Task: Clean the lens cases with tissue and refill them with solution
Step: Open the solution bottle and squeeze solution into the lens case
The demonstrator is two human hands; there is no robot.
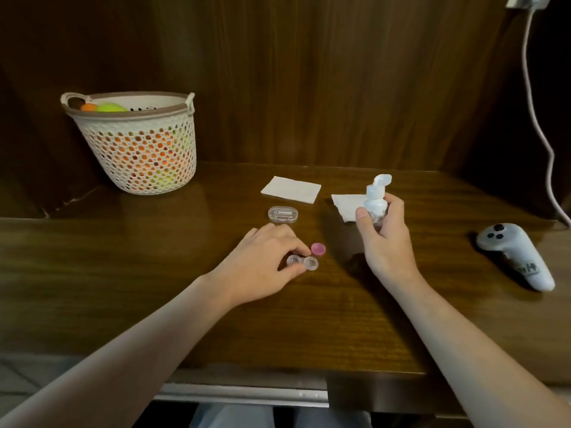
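Left hand (265,257) pinching open lens case (302,263) on table (309,319), steadying for refill. Right hand (386,239) gripping uncapped solution bottle (375,200) above-right of case. Pink cap (318,249) just behind case.

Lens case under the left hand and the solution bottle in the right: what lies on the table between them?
In the head view, only the loose pink cap lies there, just right of the lens case; beyond it bare wood runs to the bottle.
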